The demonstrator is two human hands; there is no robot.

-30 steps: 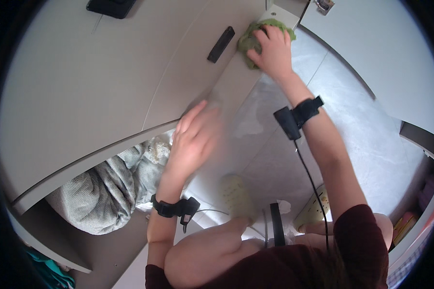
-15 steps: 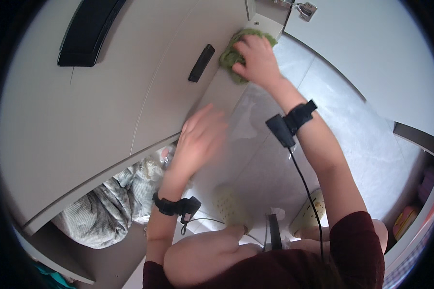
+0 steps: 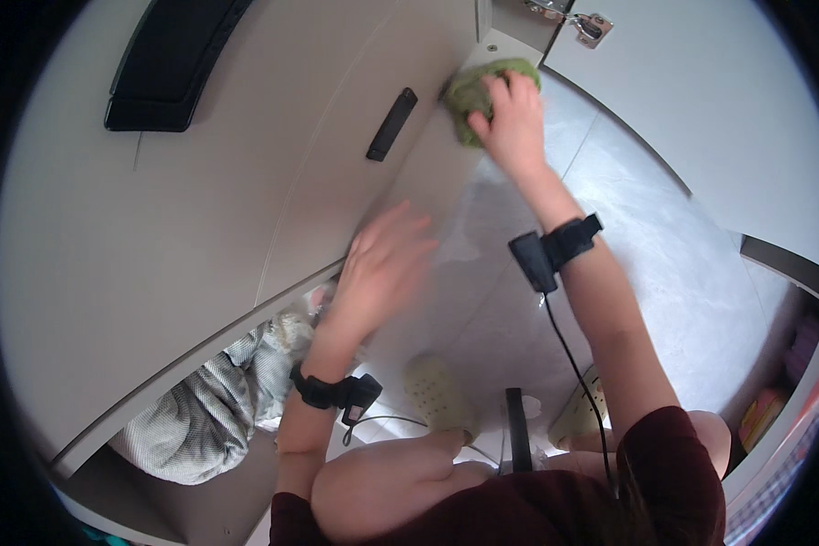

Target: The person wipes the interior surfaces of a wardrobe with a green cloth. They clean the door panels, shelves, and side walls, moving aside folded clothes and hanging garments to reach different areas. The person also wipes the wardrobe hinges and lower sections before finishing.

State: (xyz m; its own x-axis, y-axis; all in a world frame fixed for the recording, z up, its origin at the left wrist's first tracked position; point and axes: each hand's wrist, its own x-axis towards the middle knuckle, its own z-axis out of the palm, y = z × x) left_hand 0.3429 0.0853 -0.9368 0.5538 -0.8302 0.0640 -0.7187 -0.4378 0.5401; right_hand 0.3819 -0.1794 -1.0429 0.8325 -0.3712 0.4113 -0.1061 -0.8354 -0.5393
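A crumpled green cloth (image 3: 469, 98) lies on the pale ledge (image 3: 446, 164) at the foot of the cabinet, by its far corner. My right hand (image 3: 519, 127) presses down on the cloth with bent fingers, its grip partly hidden from above. Nearer to me, my left hand (image 3: 382, 268) is beside the lower edge of the cabinet front (image 3: 218, 182). Its fingers are spread and slightly blurred, with nothing seen in them. Whether it touches the panel, I cannot tell.
A black handle (image 3: 391, 125) sits on the cabinet front. Grey-white fabric (image 3: 196, 419) fills an opening at lower left. To the right stands a white door panel (image 3: 710, 100) with a metal hinge (image 3: 593, 30). Pale clogs (image 3: 437, 391) are on the tiled floor (image 3: 673, 282).
My right hand and the green cloth have shifted slightly right along the ledge. My left hand stays near the cabinet edge, still blurred. The whole view has moved a little.
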